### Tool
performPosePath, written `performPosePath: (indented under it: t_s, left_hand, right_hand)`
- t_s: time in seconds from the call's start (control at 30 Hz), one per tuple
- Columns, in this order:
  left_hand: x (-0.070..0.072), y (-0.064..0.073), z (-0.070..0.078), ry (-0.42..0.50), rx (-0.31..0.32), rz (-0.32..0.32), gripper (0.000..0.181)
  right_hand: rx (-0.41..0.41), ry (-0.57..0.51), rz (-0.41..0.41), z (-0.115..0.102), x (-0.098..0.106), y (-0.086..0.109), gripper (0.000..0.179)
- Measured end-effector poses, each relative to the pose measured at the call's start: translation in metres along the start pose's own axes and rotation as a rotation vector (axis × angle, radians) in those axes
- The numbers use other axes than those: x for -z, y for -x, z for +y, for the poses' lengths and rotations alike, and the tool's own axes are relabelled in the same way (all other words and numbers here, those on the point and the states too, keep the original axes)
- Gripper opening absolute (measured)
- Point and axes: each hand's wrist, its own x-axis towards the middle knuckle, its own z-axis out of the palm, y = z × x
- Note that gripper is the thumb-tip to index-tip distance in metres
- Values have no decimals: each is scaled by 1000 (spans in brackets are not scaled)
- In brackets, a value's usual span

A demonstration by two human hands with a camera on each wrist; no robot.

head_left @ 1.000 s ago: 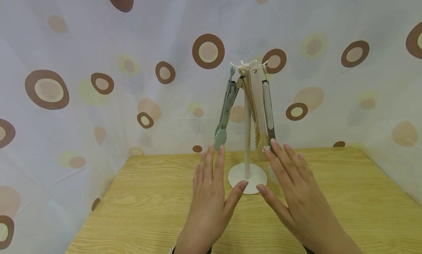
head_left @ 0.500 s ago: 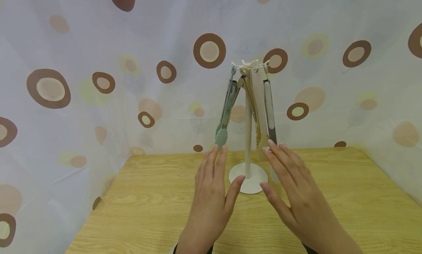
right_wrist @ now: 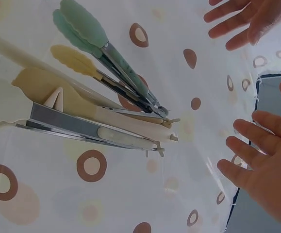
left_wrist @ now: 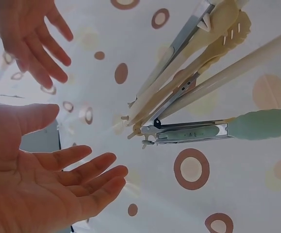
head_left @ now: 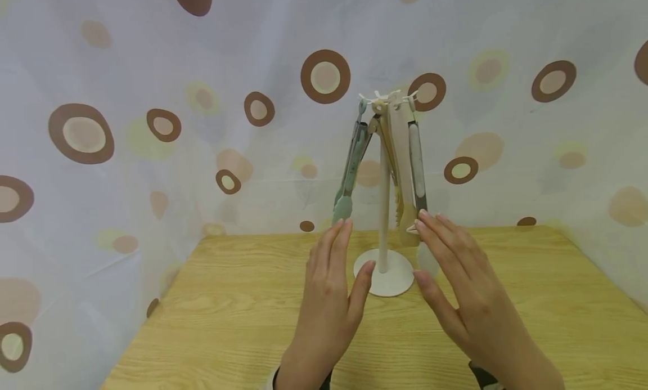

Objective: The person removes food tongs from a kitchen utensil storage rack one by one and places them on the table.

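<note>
A white stand (head_left: 383, 221) with a round base and a ring of hooks holds several hanging utensils. Green-tipped tongs (head_left: 349, 165) hang on its left, pale-tipped metal tongs (head_left: 417, 159) on its right. Between them are a beige utensil (head_left: 402, 159) with a broad head and yellow-tipped tongs (right_wrist: 74, 59). My left hand (head_left: 326, 305) is raised in front of the stand's left side, fingers extended and holding nothing. On the right side, my right hand (head_left: 473, 294) is likewise held up with extended fingers and nothing in it; it partly covers the pale tongs in the head view.
The stand is on a wood-grain table (head_left: 228, 311) near its back edge. Behind and at both sides hangs a white curtain (head_left: 273, 41) printed with brown and beige circles.
My hands have drawn slightly apart, the thumbs now farther from each other. The whole head view has shifted a little. The utensils still hang on the stand.
</note>
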Motion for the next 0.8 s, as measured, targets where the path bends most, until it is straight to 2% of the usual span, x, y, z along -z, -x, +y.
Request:
performPosePath:
  t_s: [0.3,0.8]
  left_hand:
    - [0,-1,0,20,-20,31,52]
    - [2,-1,-2,12,-78,55,51]
  right_hand:
    - [55,-39,81,2,-2,-4,48]
    - [77,-38,87,15,-8,-14,49]
